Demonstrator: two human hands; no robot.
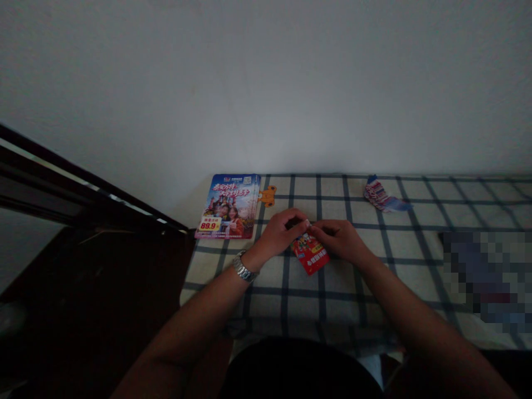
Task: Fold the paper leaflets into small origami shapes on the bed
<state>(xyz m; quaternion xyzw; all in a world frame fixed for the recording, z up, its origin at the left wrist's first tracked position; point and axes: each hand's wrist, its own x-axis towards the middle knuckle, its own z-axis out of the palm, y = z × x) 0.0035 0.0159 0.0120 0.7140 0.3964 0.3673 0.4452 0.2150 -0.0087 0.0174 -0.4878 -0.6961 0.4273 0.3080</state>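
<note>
A small red item with colourful cartoon print (311, 259) is between my hands over the checked cloth; whether it is a card, packet or thin box I cannot tell. My left hand (283, 233), with a metal watch (245, 267) on its wrist, is closed at the item's upper left edge. From the other side, my right hand (341, 238) pinches the same upper end, its fingertips meeting those of the left. The fingers hide that end of the item.
A printed blue and pink booklet or stack of leaflets (228, 208) lies at the far left, beside an orange bear-shaped piece (267, 196). Crumpled printed paper (384, 198) is at the back right. A blurred-out patch (486, 277) covers the right. The wall (291, 100) stands behind.
</note>
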